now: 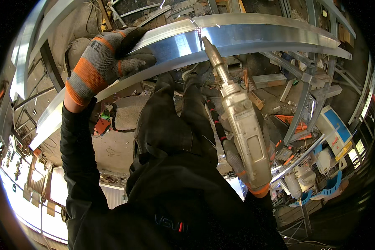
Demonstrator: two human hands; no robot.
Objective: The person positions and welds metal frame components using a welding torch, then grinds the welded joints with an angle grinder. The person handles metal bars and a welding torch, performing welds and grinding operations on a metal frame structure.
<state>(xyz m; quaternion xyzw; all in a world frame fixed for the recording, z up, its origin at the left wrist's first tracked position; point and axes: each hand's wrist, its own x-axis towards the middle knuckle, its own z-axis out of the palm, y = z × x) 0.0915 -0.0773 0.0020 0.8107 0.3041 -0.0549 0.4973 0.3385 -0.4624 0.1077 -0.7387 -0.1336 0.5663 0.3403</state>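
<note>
A long, shiny metal beam [258, 37] runs across the upper part of the head view, bent by the lens. My left hand [108, 58], in a grey and orange knit glove, is closed round the beam left of its middle, with the thumb on the near side. My right hand [236, 162], gloved alike and partly hidden, grips a silver welding gun [248, 127]. The gun's narrow nozzle [212, 53] points up at a crosswise joint [198, 32] in the beam. A small bright spot shows at that joint, close to the tip.
Grey metal stand legs [306, 93] rise under the beam's right part. A white and blue machine [334, 125] stands at the right, near an orange mesh crate [293, 126]. A red tool [101, 126] lies on the floor at left. Metal offcuts [269, 80] litter the ground.
</note>
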